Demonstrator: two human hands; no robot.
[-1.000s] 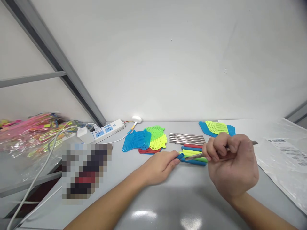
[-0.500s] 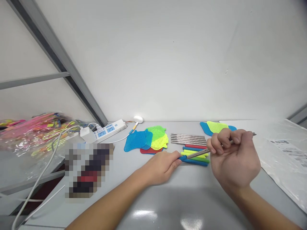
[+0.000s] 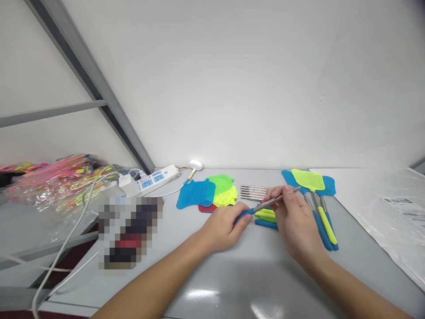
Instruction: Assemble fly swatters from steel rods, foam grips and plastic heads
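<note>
the left hand [image 3: 224, 228] is closed around a blue foam sleeve [image 3: 245, 215], gripping it firmly enough to keep it steady, with the sleeve's end poking out toward the right hand [image 3: 294, 219]. the right thumb and fingers pinch a thin steel rod [image 3: 272, 202], angling it so that its lower end lines up with the mouth of the sleeve. both hands work over the middle of the tabletop [image 3: 272, 283]. just past them lie more coloured foam sleeves [image 3: 265, 220] and a stack of steel rods [image 3: 252, 192], side by side within easy reach. toward the far edge, to the left, sits a pile of plastic mesh swatter heads [image 3: 206, 195]. to the right, assembled fly swatters [image 3: 323, 221] lie apart, their heads toward the far edge.
</note>
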